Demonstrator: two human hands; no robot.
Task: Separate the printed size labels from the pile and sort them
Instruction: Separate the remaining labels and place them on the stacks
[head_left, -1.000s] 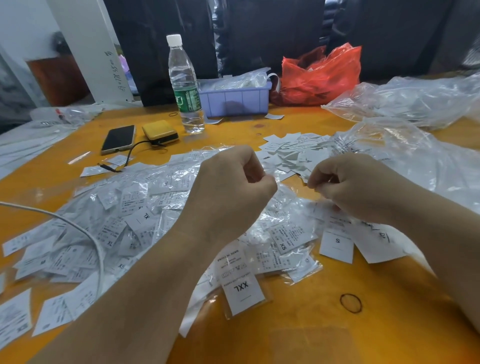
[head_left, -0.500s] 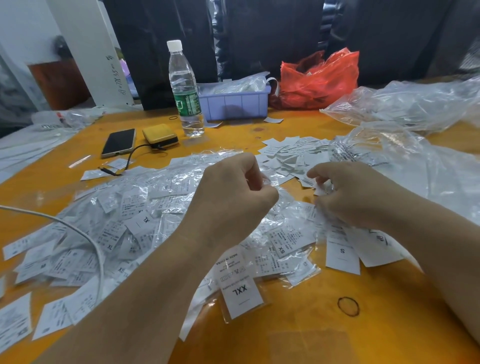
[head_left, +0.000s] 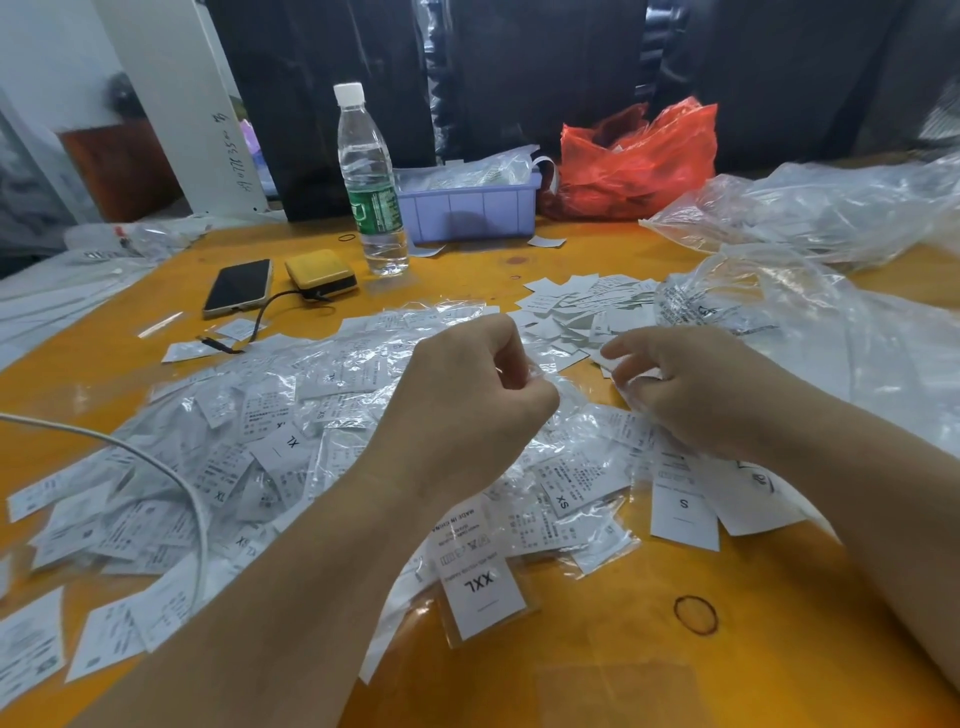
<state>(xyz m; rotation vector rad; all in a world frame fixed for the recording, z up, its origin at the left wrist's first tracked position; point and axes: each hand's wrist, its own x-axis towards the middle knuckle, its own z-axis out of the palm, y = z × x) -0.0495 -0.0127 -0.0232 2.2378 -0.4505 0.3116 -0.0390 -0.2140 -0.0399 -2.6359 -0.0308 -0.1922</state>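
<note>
A wide pile of white size labels in clear sleeves covers the orange table. My left hand hovers over the pile's middle, fingers curled and pinching a clear plastic sleeve. My right hand is just to its right, fingers curled round a white label near the sleeve's end. A loose heap of bare labels lies beyond the hands. An XXL label, an XS label and an S label lie near my wrists.
A water bottle, a phone and a yellow power bank stand at the back left. A lilac bin and a red bag sit behind. Crumpled clear bags fill the right. A white cable crosses the pile; a rubber band lies near.
My right hand has opened a little and slid away from the left, drawing a label from the sleeve. The view has dipped slightly toward the table.
</note>
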